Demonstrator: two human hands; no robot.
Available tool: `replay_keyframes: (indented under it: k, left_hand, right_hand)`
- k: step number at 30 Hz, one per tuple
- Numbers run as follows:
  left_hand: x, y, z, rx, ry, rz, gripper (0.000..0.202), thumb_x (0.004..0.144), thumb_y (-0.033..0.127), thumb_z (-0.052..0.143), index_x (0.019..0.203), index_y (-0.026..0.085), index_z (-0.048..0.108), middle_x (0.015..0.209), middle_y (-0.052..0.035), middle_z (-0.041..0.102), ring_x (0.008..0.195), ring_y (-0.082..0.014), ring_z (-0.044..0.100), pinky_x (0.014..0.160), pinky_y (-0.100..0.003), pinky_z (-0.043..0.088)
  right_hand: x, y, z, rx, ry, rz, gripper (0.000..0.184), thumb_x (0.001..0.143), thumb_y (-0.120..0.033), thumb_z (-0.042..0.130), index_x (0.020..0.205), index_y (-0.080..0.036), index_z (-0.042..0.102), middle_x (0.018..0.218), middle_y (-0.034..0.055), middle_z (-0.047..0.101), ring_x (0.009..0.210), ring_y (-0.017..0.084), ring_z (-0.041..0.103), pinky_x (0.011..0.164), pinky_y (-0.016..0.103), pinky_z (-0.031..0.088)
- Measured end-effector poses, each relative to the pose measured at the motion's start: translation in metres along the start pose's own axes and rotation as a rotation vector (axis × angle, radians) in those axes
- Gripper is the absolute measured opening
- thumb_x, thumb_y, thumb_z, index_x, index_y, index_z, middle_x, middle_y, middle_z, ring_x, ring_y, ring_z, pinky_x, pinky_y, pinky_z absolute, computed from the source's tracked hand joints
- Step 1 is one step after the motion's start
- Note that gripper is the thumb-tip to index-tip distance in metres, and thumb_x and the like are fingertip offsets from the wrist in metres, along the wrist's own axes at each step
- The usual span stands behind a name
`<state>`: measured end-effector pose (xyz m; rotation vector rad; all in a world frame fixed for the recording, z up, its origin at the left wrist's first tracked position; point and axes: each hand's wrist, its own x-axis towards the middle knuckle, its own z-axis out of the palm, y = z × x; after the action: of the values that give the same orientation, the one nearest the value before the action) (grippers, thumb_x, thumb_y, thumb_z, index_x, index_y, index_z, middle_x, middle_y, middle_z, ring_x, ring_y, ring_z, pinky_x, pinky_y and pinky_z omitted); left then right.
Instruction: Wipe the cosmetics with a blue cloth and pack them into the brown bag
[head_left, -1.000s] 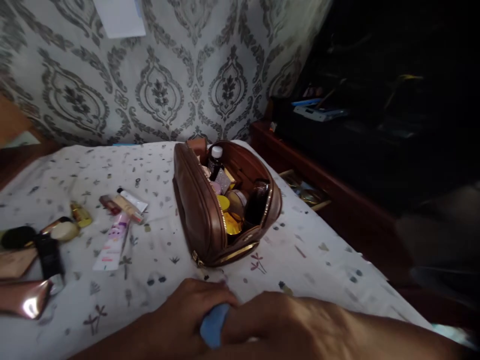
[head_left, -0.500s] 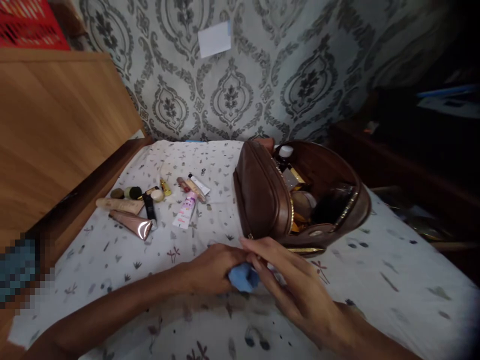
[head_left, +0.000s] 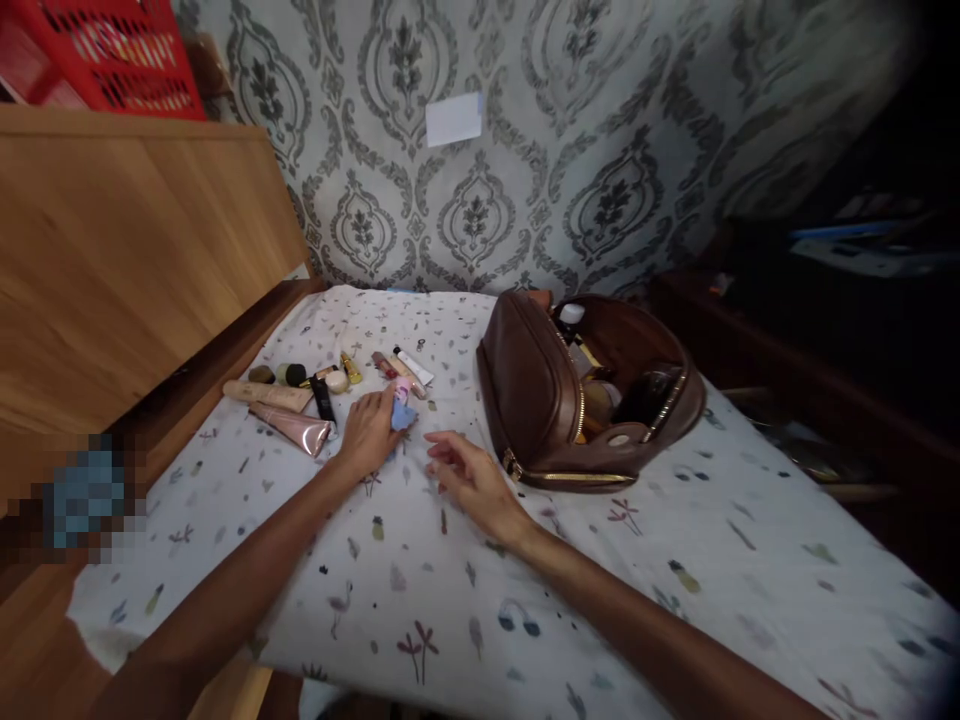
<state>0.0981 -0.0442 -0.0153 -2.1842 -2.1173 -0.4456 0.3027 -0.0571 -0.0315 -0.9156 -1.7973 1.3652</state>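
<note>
My left hand point(head_left: 367, 432) is closed on a small crumpled blue cloth point(head_left: 403, 416), low over the sheet. Part of a pink and white tube point(head_left: 403, 386) shows just beyond it; the rest is hidden by the hand and cloth. My right hand point(head_left: 476, 488) holds nothing, its fingers apart, between the cloth and a brown makeup bag point(head_left: 525, 400). That bag lies unzipped, with a white-capped bottle point(head_left: 572, 318) and other cosmetics inside. Left of my left hand are a shiny rose-gold tube point(head_left: 294, 428), a beige tube point(head_left: 268, 395) and a black tube point(head_left: 323, 398).
A white tube point(head_left: 414, 367) lies behind my left hand, near a gold lipstick point(head_left: 350, 368) and a round cream-coloured item point(head_left: 337, 381). The patterned sheet point(head_left: 420, 600) covers the surface. A wooden panel point(head_left: 150, 230) stands left, with a red basket point(head_left: 135, 60) above it.
Both hands have parted. My left hand has carried the blue cloth forward and left to the pink and white tube. My right hand has shifted left and forward, and the view has tilted slightly.
</note>
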Motion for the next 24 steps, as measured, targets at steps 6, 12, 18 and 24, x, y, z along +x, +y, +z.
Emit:
replay_keyframes:
  k: [6, 12, 18, 24]
  left_hand:
    - [-0.003, -0.003, 0.007, -0.02, 0.035, 0.001, 0.062, 0.085, 0.022, 0.063, 0.143, 0.013, 0.041, 0.128, -0.017, 0.064, 0.119, -0.0335, 0.057, 0.098, -0.045, 0.045]
    - [-0.002, -0.01, 0.011, -0.185, 0.116, -0.018, 0.066, 0.082, 0.029, 0.064, 0.143, 0.015, 0.043, 0.131, -0.0175, 0.062, 0.122, -0.0347, 0.059, 0.098, -0.044, 0.049]
    - [-0.003, -0.007, 0.0, -0.337, 0.095, -0.02, 0.057, 0.078, 0.04, 0.063, 0.129, 0.014, 0.056, 0.121, -0.0143, 0.069, 0.108, -0.032, 0.066, 0.093, -0.042, 0.052]
    - [-0.017, 0.013, -0.019, -0.541, -0.012, 0.088, 0.031, 0.082, 0.048, 0.062, 0.092, 0.018, 0.063, 0.073, 0.0012, 0.066, 0.068, -0.0169, 0.061, 0.066, -0.026, 0.047]
  right_hand:
    - [-0.008, 0.008, 0.004, -0.059, 0.025, -0.087, 0.032, 0.087, -0.019, 0.052, 0.118, -0.02, 0.061, 0.095, 0.0053, 0.066, 0.085, 0.016, 0.064, 0.071, 0.029, 0.054]
    - [-0.01, 0.004, 0.004, -0.048, 0.052, -0.088, 0.035, 0.089, -0.015, 0.052, 0.122, -0.022, 0.058, 0.099, 0.0056, 0.063, 0.08, 0.014, 0.063, 0.063, 0.025, 0.053]
    - [-0.007, 0.004, 0.001, 0.049, 0.065, -0.021, 0.039, 0.092, -0.025, 0.052, 0.131, -0.021, 0.05, 0.113, 0.0079, 0.057, 0.077, 0.012, 0.064, 0.059, 0.024, 0.055]
    - [-0.004, 0.006, -0.001, 0.205, 0.088, -0.008, 0.058, 0.095, -0.041, 0.054, 0.146, -0.023, 0.033, 0.122, 0.0107, 0.055, 0.08, 0.014, 0.068, 0.062, 0.028, 0.057]
